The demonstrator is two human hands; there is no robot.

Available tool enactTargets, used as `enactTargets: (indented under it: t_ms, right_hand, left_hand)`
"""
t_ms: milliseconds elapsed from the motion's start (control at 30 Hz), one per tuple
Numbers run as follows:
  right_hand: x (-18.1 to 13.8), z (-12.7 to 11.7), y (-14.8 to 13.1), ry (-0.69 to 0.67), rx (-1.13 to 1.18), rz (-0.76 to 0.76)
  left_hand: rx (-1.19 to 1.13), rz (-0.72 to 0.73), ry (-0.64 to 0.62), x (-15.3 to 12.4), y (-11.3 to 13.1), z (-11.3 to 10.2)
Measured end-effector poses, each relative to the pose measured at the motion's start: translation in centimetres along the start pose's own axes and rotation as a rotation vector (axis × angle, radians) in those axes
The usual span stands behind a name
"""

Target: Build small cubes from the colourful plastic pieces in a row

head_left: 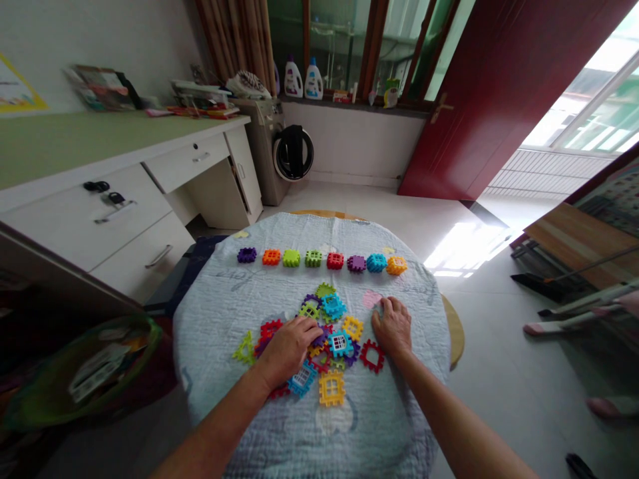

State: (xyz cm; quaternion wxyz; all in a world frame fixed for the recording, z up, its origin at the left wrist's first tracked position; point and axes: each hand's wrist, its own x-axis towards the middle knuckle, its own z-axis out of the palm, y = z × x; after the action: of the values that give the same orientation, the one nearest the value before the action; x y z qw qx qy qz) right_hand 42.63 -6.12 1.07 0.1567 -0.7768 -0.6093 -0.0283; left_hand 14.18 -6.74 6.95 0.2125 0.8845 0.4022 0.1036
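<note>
- Left grip: your left hand is palm down over the pile of plastic pieces, fingers bent, gap small. A purple piece lies at the fingertips; cannot tell whether it is pinched or only touched.
- Right grip: your right hand rests on the tablecloth, part-open and loosely curled, thumb apart from the fingers. No piece shows in it; the underside of the palm is hidden.
- Pieces about the left grip: a blue piece with a white window just right of its fingertips; a blue frame below, toward you; a yellow window piece below and right; a green triangle left of the hand, apart from the heap.
- Pieces about the right grip: a red frame just beside the wrist, on the near side; a yellow frame to its left, at the heap's edge.
- Beyond both grips: a row of eight cubes, from a dark purple cube at left to an orange-yellow cube at right.
- Step, as judged: sorting or picking through loose pieces with the left hand.
- Next move, as judged, calls for a firm edge pinch and a straight lift; neighbouring teeth could snag.
</note>
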Motion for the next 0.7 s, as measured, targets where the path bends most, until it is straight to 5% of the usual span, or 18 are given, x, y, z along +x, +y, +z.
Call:
enactTargets:
  t_ms: [100,233,433,700]
  right_hand:
    - [0.0,-0.1,-0.1,-0.007,-0.005,0.009]
    - [0.0,-0.2,-0.2,-0.011,-0.012,0.016]
    - [0.1,-0.1,-0.2,-0.018,-0.016,0.027]
    - [0.1,0.0,-0.1,-0.008,-0.018,0.011]
  left_hand:
    - [-0.138,-0.003,-0.003,-0.1,-0.6,-1.1]
    - [-0.128,-0.161,0.144,1.9,-1.6,-2.0]
    - [-0.049,-0.446,0.111,4.9,-2.5,-0.1]
    - [-0.101,-0.514,0.206,3.2,-5.9,-1.5]
